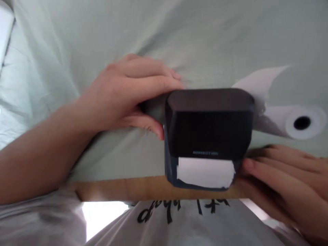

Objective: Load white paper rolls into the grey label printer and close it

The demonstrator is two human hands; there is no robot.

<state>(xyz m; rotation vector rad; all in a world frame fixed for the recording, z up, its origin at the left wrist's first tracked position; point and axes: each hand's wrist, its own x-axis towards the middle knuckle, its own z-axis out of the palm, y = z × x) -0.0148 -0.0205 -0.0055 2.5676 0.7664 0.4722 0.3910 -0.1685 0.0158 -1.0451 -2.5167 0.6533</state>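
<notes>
A black box-shaped device (210, 130) with rounded corners stands near the table's front edge, and a torn strip of white paper (206, 172) shows at its lower front. My left hand (133, 89) holds the device's left side, fingers at the upper left corner and thumb against the side. At the lower right corner is my right hand (287, 181), its fingers close together and touching the device; their undersides are hidden. A white paper roll (304, 122) lies on its side to the right, a loose length of paper curling up behind the device.
A wrinkled pale green cloth (102, 34) covers the table, whose wooden edge (123, 188) shows at the front. The person's light shirt with black lettering is just below it. A white object (5, 27) sits at the upper left corner.
</notes>
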